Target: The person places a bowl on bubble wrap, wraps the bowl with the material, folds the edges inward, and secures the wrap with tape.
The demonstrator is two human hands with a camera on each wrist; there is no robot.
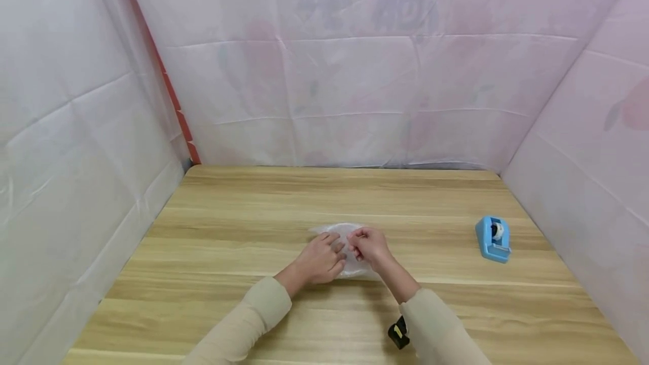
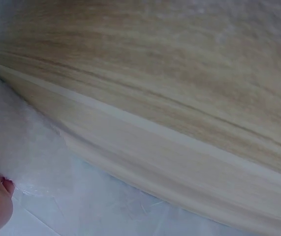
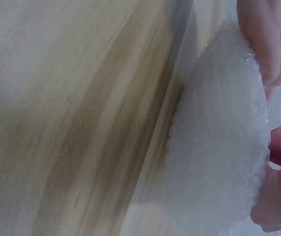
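A roundish bundle of clear bubble wrap (image 1: 346,230) lies on the wooden table in front of me; what it encloses is hidden. My left hand (image 1: 320,259) rests palm down on its left side, with the fingers loosely spread. At the upper right of the bundle, my right hand (image 1: 369,246) has curled fingers, thumb and forefinger pinching at the wrap's surface. The right wrist view shows the puffy bubble wrap (image 3: 214,142) from the side, with both hands on top of it. In the left wrist view only part of the wrap (image 2: 27,142) and a fingertip appear.
A blue tape dispenser (image 1: 493,239) with a small roll stands on the right of the table (image 1: 243,196). Near the right sleeve lies a small black object with a yellow mark (image 1: 399,333), partly covered by that sleeve. White sheets (image 1: 350,83) hang around the table.
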